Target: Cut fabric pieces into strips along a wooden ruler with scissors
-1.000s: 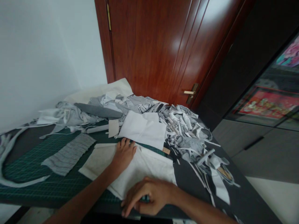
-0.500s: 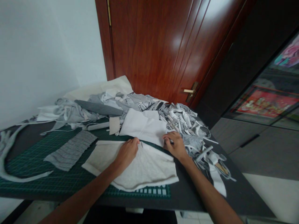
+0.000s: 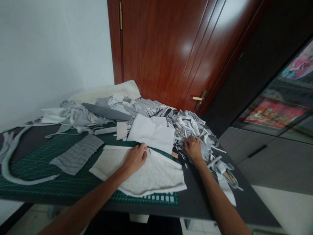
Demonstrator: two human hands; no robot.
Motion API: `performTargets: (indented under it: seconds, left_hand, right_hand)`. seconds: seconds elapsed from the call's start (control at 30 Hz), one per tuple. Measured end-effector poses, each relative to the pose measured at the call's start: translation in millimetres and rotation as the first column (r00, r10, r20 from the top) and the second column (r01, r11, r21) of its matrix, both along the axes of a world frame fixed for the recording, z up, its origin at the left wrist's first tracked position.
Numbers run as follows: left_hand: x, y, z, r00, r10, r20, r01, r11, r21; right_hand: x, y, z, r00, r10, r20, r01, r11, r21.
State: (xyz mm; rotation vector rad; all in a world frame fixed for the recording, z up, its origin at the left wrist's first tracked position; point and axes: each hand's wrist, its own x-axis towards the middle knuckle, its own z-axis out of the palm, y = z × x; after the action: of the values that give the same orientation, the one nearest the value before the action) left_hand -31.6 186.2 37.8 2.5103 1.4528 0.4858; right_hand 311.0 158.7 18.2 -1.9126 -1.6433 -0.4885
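A wide off-white fabric piece (image 3: 156, 176) lies on the green cutting mat (image 3: 31, 178), with a turned lower edge. At its top edge my left hand (image 3: 135, 158) is closed, fingers gripping the cloth near a small fold. My right hand (image 3: 194, 150) rests on the front of a heap of grey and white fabric scraps (image 3: 186, 122). Its fingers are apart and reach down among the scraps, where the tips are partly hidden. Between the hands, a little farther back, lies a folded white cloth (image 3: 153, 133). A small tan piece (image 3: 174, 155) shows beside that cloth's lower right corner.
A grey striped fabric piece (image 3: 77, 155) and a long curled pale strip (image 3: 7, 173) lie on the left. More grey cloth (image 3: 73, 114) is heaped along the wall. A wooden door (image 3: 158, 49) stands behind the dark table (image 3: 195, 202), with a cabinet (image 3: 249, 143) to the right.
My right hand has moved right, from the white cloth's corner onto the scraps, uncovering the small tan piece. My left hand stays on the off-white fabric. The view has shifted slightly.
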Motion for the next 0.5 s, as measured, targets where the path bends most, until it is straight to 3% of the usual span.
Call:
performTargets:
  seconds: [0.33, 0.5]
  left_hand:
    - [0.4, 1.6, -1.4, 1.0, 0.001, -0.004, -0.001, 1.0, -0.002]
    - [0.4, 1.6, -1.2, 1.0, -0.002, -0.007, 0.002, 1.0, -0.003]
  right_hand:
    - [7.4, 4.2, 2.8, 0.996, 0.082, -0.028, -0.076, 0.983, 0.168]
    - [10.0, 1.0, 11.2, 0.98, 0.151, -0.127, -0.097, 0.929, 0.358]
